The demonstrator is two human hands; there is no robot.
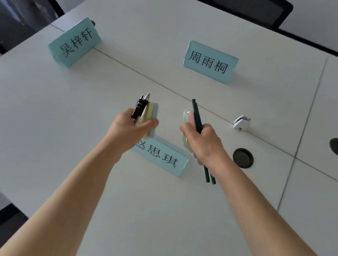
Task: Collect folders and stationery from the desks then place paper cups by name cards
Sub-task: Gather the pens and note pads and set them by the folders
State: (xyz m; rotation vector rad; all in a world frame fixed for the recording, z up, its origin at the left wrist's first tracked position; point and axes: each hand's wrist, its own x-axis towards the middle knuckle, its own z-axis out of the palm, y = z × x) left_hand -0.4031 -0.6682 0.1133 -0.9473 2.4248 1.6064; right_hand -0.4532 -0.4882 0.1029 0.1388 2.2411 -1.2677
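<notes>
- Holding stationery in both hands, I hover over the pale bench (171, 217) with three blue name cards around them.
- My left hand (129, 125) is curled round a small stack of pastel sticky-note pads (151, 111), with black binder clips (139, 107) pinched against its far side; thumb on the near edge of the stack.
- My right hand (201, 142) is wrapped round two dark green pencils (196, 117), which stick out past it both ways, plus a soft pale eraser-like piece (187, 117) tucked on the inner side; I cannot tell exactly what that piece is.
- One name card (159, 155) stands just below and between the hands, another (210, 62) well beyond the right hand, a third (74, 41) beyond and outward of the left hand.
- Handling, as I judge it: all of this is light. The pads are stiff as a block but can fan, so I grip across the faces. The pencils are smooth and can slide lengthways, so a mid-shaft hold suits them. The clips are hard and loose, likely to drop first.
- No paper cups show in view; the cup step looks not yet begun.
</notes>
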